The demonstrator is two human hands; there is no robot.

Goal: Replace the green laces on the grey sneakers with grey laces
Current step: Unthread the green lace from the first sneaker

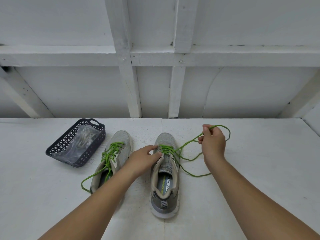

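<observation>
Laces are the soft, light part here: left of the right sneaker (164,172) sit a dark basket (76,144) holding bagged laces (84,137) and the other sneaker (112,158), fully laced. The left hand (143,158) steadies the right sneaker's eyelets with a loose grip, while the right hand (213,142) pinches the limp green lace (187,143), probably best pulled close to each eyelet. Under everything lies a matte white counter (259,161) against a white framed wall (155,54).

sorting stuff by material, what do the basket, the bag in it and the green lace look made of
Basket: likely rigid dark plastic, matte, given its moulded lattice walls and handle. Bag: thin clear plastic film, glossy and wrinkled. Green lace: seemingly woven round cord, matte, limp where it loops from the right hand.
</observation>
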